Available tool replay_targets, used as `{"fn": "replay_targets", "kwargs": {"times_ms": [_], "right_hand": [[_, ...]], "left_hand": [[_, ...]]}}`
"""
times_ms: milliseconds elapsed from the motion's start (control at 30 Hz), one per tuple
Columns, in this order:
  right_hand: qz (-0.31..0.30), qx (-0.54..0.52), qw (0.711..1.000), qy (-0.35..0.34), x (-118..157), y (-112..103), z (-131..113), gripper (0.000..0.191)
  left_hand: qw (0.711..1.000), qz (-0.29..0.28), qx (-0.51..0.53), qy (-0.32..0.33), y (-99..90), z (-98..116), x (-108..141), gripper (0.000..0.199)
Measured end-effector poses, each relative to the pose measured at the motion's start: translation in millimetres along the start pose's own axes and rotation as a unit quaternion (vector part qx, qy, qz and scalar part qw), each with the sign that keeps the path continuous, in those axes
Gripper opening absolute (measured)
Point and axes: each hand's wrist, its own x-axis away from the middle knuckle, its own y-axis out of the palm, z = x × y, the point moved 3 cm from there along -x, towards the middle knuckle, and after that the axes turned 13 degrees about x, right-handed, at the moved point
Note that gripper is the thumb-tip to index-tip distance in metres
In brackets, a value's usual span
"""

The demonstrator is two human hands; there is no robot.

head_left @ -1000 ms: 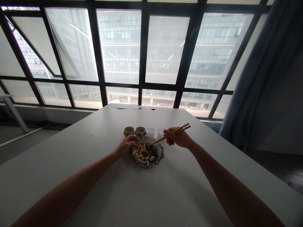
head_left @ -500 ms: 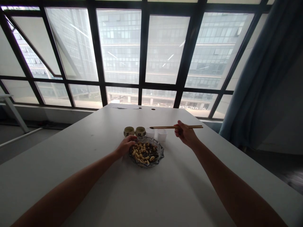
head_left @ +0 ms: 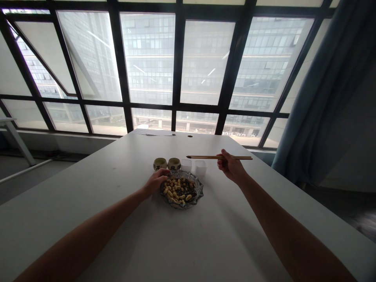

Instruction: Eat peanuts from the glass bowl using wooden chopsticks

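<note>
Lifted out of the glass bowl (head_left: 199, 193) over the last second, the wooden chopsticks (head_left: 205, 158) are now held almost level by the right hand (head_left: 229, 163), its fingers closed around them, and against half a second ago hardly any shift is seen. At their tips a dark speck (head_left: 188, 157) is shown, too small to be named, and in view it is placed just above the left translucent cup (head_left: 186, 165); whether it is over or nearer than that cup cannot be told. Down on the white tabletop (head_left: 176, 243), the bowl's left rim is grasped by the left hand (head_left: 155, 181). Peanuts (head_left: 173, 193) are heaped mostly to the bowl's left and front, with dark seeds (head_left: 188, 185) spread toward the right. Just behind it, two round cups (head_left: 174, 164) marked with dark characters are lined up beside the left translucent cup and the right translucent cup (head_left: 201, 168). Paper (head_left: 154, 132) is laid at the far edge, before dark-framed windows (head_left: 149, 58).
</note>
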Motion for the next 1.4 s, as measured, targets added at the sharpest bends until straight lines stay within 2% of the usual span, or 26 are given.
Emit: {"fn": "replay_targets", "kwargs": {"times_ms": [367,467,533,633,733,833,967,1033,1133,1233,1333,1400], "right_hand": [[-0.005,0.026,0.999,-0.032,0.3,-0.3,-2.8,0.049],[-0.018,0.072,0.995,-0.066,7.7,1.7,-11.1,0.053],[-0.045,0.138,0.984,-0.101,14.5,4.6,-18.3,0.054],[-0.086,0.219,0.963,-0.128,22.8,9.1,-25.5,0.056],[-0.094,0.236,0.959,-0.127,25.6,10.7,-28.0,0.058],[-0.094,0.233,0.960,-0.124,25.1,10.2,-28.4,0.058],[-0.098,0.227,0.961,-0.124,22.9,8.0,-26.8,0.057],[-0.095,0.217,0.964,-0.122,21.3,6.3,-24.9,0.057],[-0.095,0.206,0.967,-0.120,19.0,4.1,-21.6,0.056],[-0.093,0.205,0.967,-0.118,18.4,2.6,-20.7,0.055],[-0.092,0.203,0.968,-0.113,19.3,1.9,-22.4,0.056],[-0.089,0.199,0.970,-0.110,19.8,1.4,-23.7,0.056]], "left_hand": [[1.000,0.002,0.002,-0.006,1.7,4.0,3.4,0.042],[1.000,0.009,-0.012,-0.010,-0.7,10.7,0.4,0.040],[0.999,0.024,-0.047,0.015,-2.6,18.2,-5.4,0.039],[0.986,0.027,-0.141,0.087,1.1,31.1,-19.5,0.040],[0.956,-0.009,-0.251,0.153,16.2,41.3,-38.6,0.040],[0.922,-0.062,-0.334,0.184,36.6,48.2,-60.8,0.046],[0.871,-0.134,-0.462,0.099,58.3,48.2,-89.8,0.069],[0.854,-0.168,-0.489,0.058,64.5,45.7,-100.7,0.075],[0.862,-0.205,-0.463,0.027,68.3,40.1,-111.9,0.070],[0.880,-0.216,-0.423,0.023,67.2,35.4,-117.7,0.066],[0.889,-0.220,-0.399,0.051,65.0,35.5,-117.1,0.072],[0.882,-0.227,-0.402,0.091,64.3,38.4,-113.4,0.075]]}}
